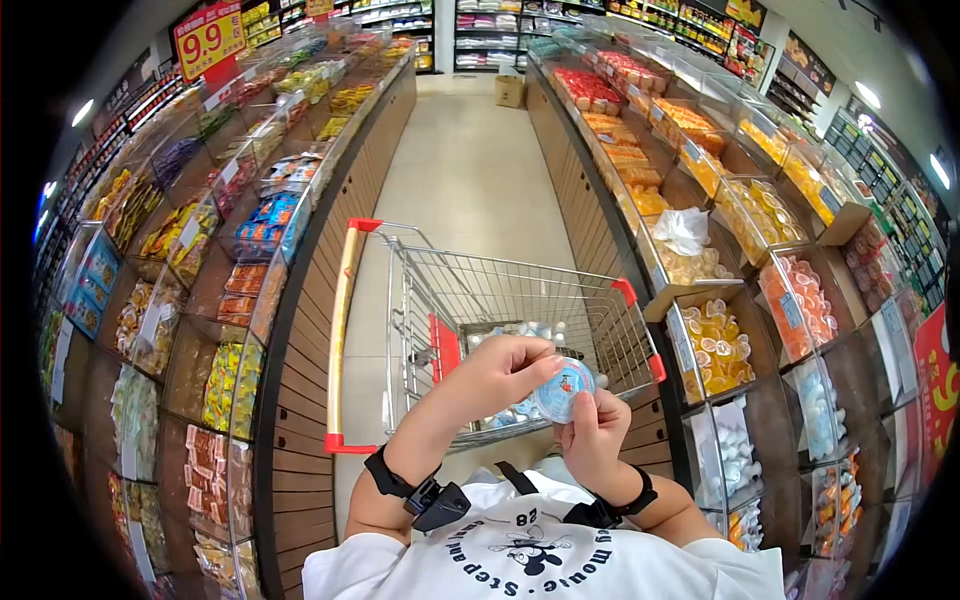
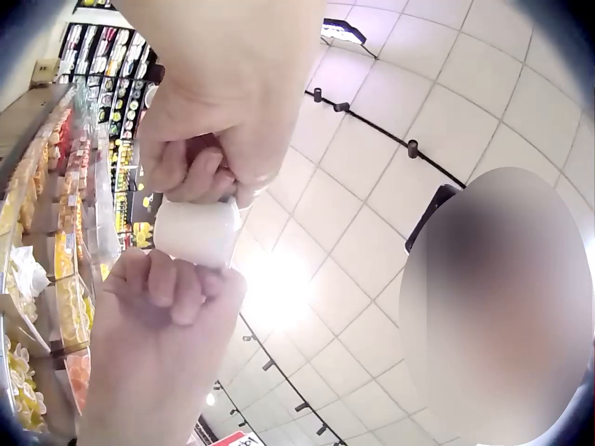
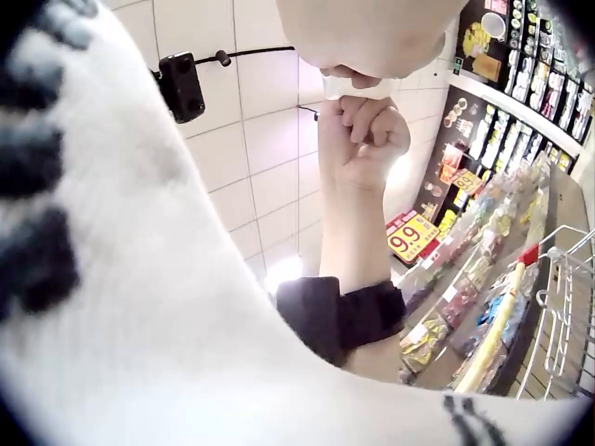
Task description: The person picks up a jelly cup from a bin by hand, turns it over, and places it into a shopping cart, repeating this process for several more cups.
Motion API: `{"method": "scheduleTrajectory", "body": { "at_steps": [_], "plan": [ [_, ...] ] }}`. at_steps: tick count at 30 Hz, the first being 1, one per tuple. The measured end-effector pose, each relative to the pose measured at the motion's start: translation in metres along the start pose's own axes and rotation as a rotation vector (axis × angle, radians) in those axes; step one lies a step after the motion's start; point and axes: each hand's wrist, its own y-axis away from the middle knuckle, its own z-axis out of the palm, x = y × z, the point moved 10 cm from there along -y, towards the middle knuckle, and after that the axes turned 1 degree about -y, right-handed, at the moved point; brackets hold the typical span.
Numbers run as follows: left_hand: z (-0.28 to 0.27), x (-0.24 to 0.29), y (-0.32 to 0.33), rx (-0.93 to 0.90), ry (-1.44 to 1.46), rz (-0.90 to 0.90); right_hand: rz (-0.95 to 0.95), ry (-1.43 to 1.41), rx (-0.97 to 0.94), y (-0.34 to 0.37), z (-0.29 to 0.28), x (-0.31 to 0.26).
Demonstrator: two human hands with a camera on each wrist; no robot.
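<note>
As a shopping cart (image 1: 442,345) stands at 12 o'clock, the left hand (image 1: 507,368) and right hand (image 1: 596,432) pinch a blue-topped cup (image 1: 562,394) at its 11 and 5 o'clock.

The round container (image 1: 563,392) bears print (image 1: 569,381) apparently too small to read.

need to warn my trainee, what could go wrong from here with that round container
The round container might slip and drop, since the left hand and right hand grip it up in the air. The cart could also roll into a counter, as neither hand is on its handle.
</note>
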Motion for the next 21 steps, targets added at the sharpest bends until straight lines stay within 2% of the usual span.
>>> {"method": "scheduleTrajectory", "body": {
  "at_steps": [4,10,16,19,21],
  "plan": [
    [-0.004,0.001,0.006,0.026,-0.018,-0.025,0.000,-0.015,-0.023,0.000,0.005,0.001],
    [-0.003,-0.004,-0.001,0.064,-0.080,-0.078,0.102,-0.123,0.011,-0.004,-0.001,0.010],
    [0.005,-0.012,-0.021,0.066,-0.117,-0.024,0.139,-0.142,0.114,-0.007,-0.025,0.018],
    [0.003,-0.037,-0.038,0.127,-0.060,-0.099,0.091,0.069,0.149,-0.019,-0.048,0.023],
    [0.007,-0.071,-0.055,0.137,-0.047,-0.157,0.142,0.064,0.187,-0.032,-0.080,0.050]
  ]
}}
